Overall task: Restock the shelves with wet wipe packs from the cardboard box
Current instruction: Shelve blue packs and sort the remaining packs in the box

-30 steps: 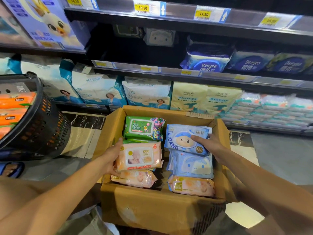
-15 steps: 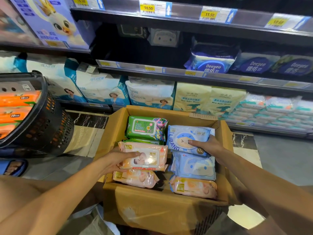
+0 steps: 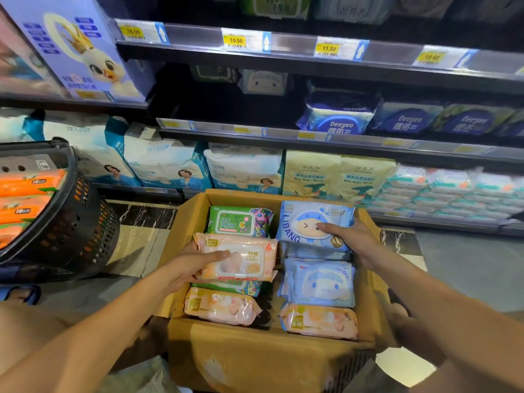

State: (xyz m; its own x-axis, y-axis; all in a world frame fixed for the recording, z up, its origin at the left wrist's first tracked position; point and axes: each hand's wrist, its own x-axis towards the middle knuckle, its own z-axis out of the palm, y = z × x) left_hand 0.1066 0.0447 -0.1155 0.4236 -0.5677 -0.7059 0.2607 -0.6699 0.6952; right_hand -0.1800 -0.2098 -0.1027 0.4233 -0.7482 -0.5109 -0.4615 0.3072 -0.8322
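Beside cardboard box (image 3: 255,361), black basket (image 3: 71,239)

Beyond our right hand (image 3: 351,236) we see dark shelves (image 3: 312,63) edged with yellow price tags (image 3: 235,41); left of our left hand (image 3: 187,265), grey floor (image 3: 85,293) with a marbled strip (image 3: 144,215).

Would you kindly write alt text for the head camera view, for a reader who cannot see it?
A person's left hand grips a pink wet wipe pack and the right hand a blue LIBANG pack, both at an open brown cardboard box before stocked store shelves.
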